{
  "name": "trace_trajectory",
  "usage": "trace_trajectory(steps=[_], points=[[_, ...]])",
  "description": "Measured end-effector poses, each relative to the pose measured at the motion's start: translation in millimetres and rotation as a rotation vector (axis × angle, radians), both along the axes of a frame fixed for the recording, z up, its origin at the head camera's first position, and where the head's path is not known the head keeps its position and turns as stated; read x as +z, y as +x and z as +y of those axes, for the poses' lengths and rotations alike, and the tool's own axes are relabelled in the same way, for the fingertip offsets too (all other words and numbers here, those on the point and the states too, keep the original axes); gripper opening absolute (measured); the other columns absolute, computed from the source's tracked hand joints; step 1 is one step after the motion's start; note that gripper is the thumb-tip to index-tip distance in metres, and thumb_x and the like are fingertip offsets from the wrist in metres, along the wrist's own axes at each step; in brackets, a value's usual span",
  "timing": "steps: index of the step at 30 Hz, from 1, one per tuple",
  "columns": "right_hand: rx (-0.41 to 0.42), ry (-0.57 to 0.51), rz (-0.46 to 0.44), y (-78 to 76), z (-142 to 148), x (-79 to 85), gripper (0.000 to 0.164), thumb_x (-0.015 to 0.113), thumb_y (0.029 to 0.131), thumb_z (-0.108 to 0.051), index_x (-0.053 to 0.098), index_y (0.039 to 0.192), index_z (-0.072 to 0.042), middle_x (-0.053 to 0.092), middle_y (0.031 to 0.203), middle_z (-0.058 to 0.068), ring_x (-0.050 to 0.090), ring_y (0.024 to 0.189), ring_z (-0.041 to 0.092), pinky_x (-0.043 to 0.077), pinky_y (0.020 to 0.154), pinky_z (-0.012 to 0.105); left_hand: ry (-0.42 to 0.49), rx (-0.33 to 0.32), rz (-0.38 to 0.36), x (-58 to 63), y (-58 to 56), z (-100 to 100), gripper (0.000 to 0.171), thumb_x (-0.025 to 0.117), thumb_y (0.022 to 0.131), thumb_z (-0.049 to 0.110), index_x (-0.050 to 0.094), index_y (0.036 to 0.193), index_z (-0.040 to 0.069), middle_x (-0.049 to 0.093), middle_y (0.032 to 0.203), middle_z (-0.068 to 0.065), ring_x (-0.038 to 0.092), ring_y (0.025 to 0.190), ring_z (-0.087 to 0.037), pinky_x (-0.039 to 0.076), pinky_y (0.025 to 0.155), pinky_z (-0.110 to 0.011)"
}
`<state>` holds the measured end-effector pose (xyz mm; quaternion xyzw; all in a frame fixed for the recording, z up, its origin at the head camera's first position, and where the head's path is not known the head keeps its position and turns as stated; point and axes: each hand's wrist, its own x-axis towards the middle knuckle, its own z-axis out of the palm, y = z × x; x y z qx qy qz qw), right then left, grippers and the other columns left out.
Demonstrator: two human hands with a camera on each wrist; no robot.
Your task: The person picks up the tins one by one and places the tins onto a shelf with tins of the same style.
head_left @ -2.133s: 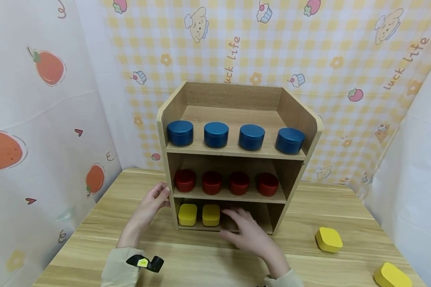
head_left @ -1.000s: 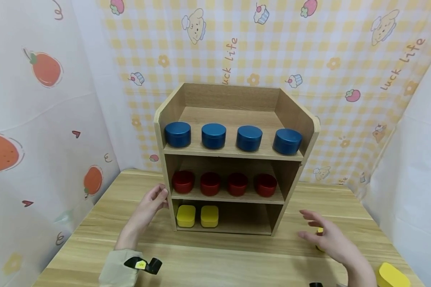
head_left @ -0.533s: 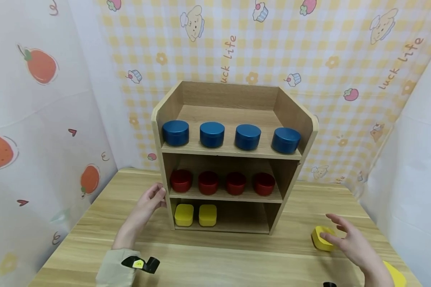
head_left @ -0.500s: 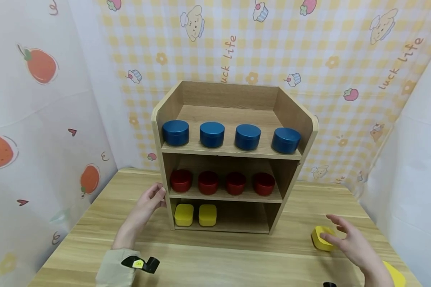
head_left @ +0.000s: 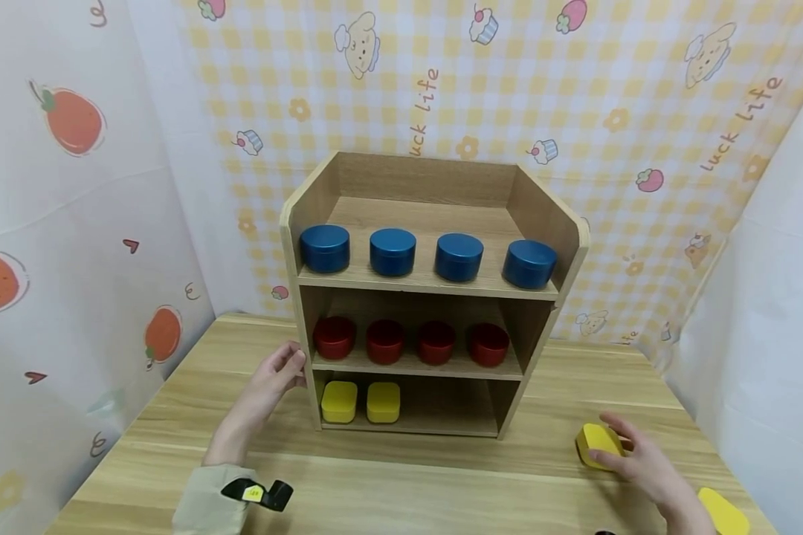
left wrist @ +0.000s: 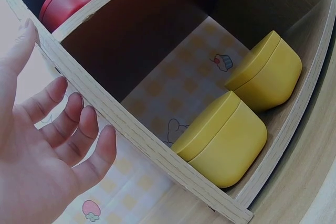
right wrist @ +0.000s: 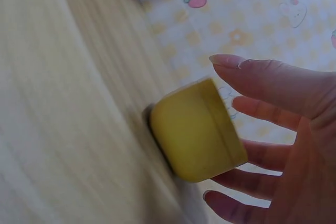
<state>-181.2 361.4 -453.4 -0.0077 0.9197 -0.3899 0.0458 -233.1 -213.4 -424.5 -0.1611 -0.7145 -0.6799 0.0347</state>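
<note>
On the table to the right of the shelf, my right hand reaches around a yellow rounded box. In the right wrist view the thumb is raised apart from the yellow box, with the other fingers overlapping its far side. My left hand is at the left side panel of the wooden shelf. In the left wrist view the thumb meets the panel edge and the other fingers curl loosely beside it. Two more yellow boxes sit at the left of the bottom shelf.
Several blue round tins line the top shelf. Several red round tins line the middle one. Another yellow box lies near the table's right front, partly behind my right forearm. Patterned cloth hangs behind.
My right hand has moved from the bottom shelf out to the right and down around the nearer yellow box on the table. My left hand has stayed at the shelf's side.
</note>
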Motion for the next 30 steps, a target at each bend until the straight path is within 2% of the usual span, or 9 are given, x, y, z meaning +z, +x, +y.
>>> trace_trajectory(steps=[7, 9, 11, 14, 17, 19, 22, 30], points=[[0.006, 0.003, -0.011, -1.8, 0, -7.9, 0.076, 0.074, 0.089, -0.023, 0.031, 0.144, 0.007, 0.037, 0.138, 0.039, 0.044, 0.118, 0.046, 0.042, 0.089, 0.050, 0.006, 0.003, 0.004, -0.9, -0.8, 0, 0.019, 0.045, 0.106, 0.019, 0.050, 0.108, 0.000, 0.056, 0.103, -0.008, 0.059, 0.094, -0.023, 0.052, 0.080, -0.028], [0.013, -0.003, -0.008, -2.3, 0, -9.3, 0.078, 0.074, 0.088, -0.023, 0.029, 0.144, 0.008, 0.033, 0.140, 0.041, 0.040, 0.122, 0.050, 0.039, 0.094, 0.059, 0.004, 0.003, 0.003, -0.7, -0.7, 0, 0.019, 0.045, 0.106, 0.019, 0.050, 0.108, 0.001, 0.056, 0.103, -0.008, 0.059, 0.094, -0.024, 0.052, 0.080, -0.028], [0.017, -0.007, -0.006, -2.9, 0, -11.1, 0.081, 0.075, 0.087, -0.023, 0.028, 0.144, 0.009, 0.030, 0.141, 0.042, 0.037, 0.124, 0.051, 0.036, 0.096, 0.063, 0.001, 0.005, -0.001, -0.5, -0.6, 0, 0.019, 0.044, 0.106, 0.019, 0.049, 0.108, 0.000, 0.055, 0.102, -0.008, 0.059, 0.094, -0.024, 0.052, 0.080, -0.028], [0.004, -0.001, -0.010, -4.0, 0, -14.6, 0.084, 0.077, 0.086, -0.025, 0.027, 0.145, 0.009, 0.031, 0.142, 0.040, 0.042, 0.121, 0.047, 0.040, 0.096, 0.055, -0.010, 0.012, -0.007, 0.0, 0.1, -1, 0.020, 0.044, 0.106, 0.019, 0.049, 0.108, -0.001, 0.055, 0.102, -0.008, 0.059, 0.093, -0.023, 0.052, 0.081, -0.028], [-0.004, -0.015, -0.032, -5.3, 0, -17.5, 0.085, 0.076, 0.086, -0.025, 0.026, 0.145, 0.009, 0.039, 0.137, 0.035, 0.049, 0.109, 0.035, 0.044, 0.085, 0.038, -0.019, 0.020, -0.014, 0.6, 0.9, -1, 0.021, 0.044, 0.106, 0.019, 0.048, 0.109, -0.001, 0.055, 0.102, -0.008, 0.059, 0.092, -0.019, 0.052, 0.081, -0.028], [-0.014, -0.037, -0.048, -5.9, 1, -18.6, 0.085, 0.077, 0.086, -0.024, 0.026, 0.145, 0.009, 0.043, 0.133, 0.031, 0.050, 0.103, 0.030, 0.045, 0.080, 0.033, -0.021, 0.022, -0.018, 1.0, 1.2, -1, 0.021, 0.045, 0.106, 0.019, 0.048, 0.109, -0.001, 0.054, 0.102, -0.008, 0.059, 0.091, -0.017, 0.051, 0.081, -0.028], [-0.023, -0.051, -0.063, -6.2, 1, -18.9, 0.085, 0.077, 0.086, -0.022, 0.024, 0.144, 0.009, 0.046, 0.129, 0.028, 0.051, 0.097, 0.026, 0.045, 0.076, 0.031, -0.020, 0.026, -0.024, 1.2, 1.6, 0, 0.021, 0.045, 0.106, 0.019, 0.048, 0.108, -0.001, 0.054, 0.101, -0.008, 0.058, 0.091, -0.014, 0.051, 0.081, -0.027], [-0.040, -0.019, -0.048, -5.7, -1, -17.3, 0.082, 0.079, 0.084, -0.022, 0.030, 0.141, 0.009, 0.051, 0.123, 0.023, 0.051, 0.095, 0.025, 0.044, 0.075, 0.030, -0.013, 0.018, -0.018, 0.3, 1.1, 0, 0.021, 0.045, 0.106, 0.019, 0.049, 0.108, -0.002, 0.054, 0.101, -0.008, 0.058, 0.091, -0.015, 0.051, 0.081, -0.027]])
